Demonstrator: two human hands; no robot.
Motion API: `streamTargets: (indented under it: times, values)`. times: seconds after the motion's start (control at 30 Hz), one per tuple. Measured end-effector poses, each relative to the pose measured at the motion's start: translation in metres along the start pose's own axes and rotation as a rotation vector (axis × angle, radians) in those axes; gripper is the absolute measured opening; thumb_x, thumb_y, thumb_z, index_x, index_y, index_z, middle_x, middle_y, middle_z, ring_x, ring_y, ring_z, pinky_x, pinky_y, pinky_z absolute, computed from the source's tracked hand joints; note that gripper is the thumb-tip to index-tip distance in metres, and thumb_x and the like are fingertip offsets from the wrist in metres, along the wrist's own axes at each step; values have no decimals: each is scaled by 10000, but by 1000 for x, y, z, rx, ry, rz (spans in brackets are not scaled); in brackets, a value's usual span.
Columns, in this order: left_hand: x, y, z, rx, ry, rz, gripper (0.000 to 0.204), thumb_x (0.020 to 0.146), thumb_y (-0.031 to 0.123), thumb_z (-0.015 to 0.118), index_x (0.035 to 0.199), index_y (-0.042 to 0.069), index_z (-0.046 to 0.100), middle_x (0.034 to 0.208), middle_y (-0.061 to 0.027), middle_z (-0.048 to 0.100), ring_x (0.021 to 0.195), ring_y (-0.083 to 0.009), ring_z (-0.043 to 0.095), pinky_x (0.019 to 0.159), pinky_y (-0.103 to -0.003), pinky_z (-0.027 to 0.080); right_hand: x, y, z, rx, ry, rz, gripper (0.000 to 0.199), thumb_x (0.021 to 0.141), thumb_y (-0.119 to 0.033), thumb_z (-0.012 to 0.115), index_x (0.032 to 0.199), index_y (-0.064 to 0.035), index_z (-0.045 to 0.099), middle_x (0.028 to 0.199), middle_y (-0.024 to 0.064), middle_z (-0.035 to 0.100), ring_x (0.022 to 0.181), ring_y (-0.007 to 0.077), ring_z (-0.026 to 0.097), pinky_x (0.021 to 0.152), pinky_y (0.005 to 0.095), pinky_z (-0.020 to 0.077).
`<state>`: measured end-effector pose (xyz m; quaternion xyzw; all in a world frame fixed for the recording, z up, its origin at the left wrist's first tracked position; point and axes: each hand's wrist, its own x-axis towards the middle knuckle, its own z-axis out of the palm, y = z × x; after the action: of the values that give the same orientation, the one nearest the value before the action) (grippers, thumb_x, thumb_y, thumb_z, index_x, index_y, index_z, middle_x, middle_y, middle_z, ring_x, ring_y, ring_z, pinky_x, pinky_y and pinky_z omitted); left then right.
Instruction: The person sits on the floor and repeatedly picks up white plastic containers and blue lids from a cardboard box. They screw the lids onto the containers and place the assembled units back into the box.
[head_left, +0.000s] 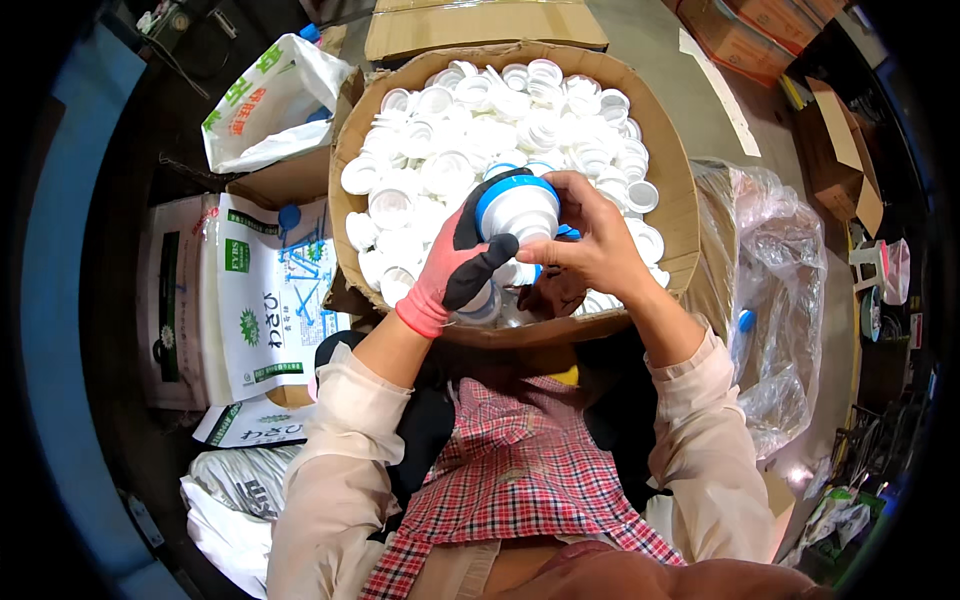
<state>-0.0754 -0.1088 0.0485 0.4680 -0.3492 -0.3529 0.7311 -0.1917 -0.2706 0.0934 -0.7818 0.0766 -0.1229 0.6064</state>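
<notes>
Over a large cardboard box [683,215], I hold a white plastic cap [520,210] with a blue ring around its wide end. My left hand [455,262], in a pink glove with black fingers, is closed around the cap's left side, thumb in front. My bare right hand [600,240] grips its right side, thumb and fingers bent against it. Many loose white caps [445,170] fill the box in a heap. More white and blue pieces show just beneath my hands, partly hidden by them.
A white plastic bag [265,105] stands at the far left. Below it, blue plastic strips [303,268] lie on a white printed sack [262,335]. Clear plastic film [785,270] covers something right of the box. Flat cardboard [485,30] lies beyond, and an open carton [835,150] stands far right.
</notes>
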Motion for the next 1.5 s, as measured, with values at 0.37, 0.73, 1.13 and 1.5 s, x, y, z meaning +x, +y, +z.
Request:
streamTargets:
  times: [0.37,0.73,1.13,1.5]
  values:
    - [8,2,-12,265,114,-75,560,803,112,759,1285,-51,527,1127,-99,638,1020,-158,600,897,-294,487,9,21,-6,-6,43,-37,673,718,-237,861,1249,-7,517,1102,141,645,990,229,646,868,345,511]
    - [15,-9,-23,-125,183,-156,536,913,364,683,1231,-49,556,1095,-115,639,982,-204,653,817,-346,579,29,41,-25,563,11,208,495,1005,-347,534,1327,29,506,1108,139,636,946,196,640,838,309,561]
    - [16,-11,-32,-327,297,-334,508,942,372,628,1225,-44,554,1126,-160,634,983,-244,663,805,-393,607,37,75,-22,281,136,251,366,977,-237,592,1216,41,600,1056,121,667,924,176,648,745,299,558]
    - [6,-47,-48,-28,215,-563,487,868,415,708,1204,76,609,1095,-26,639,994,-140,591,834,-325,480,82,165,-16,-427,282,484,758,756,-547,737,1174,76,630,1109,241,668,1002,304,652,880,371,494]
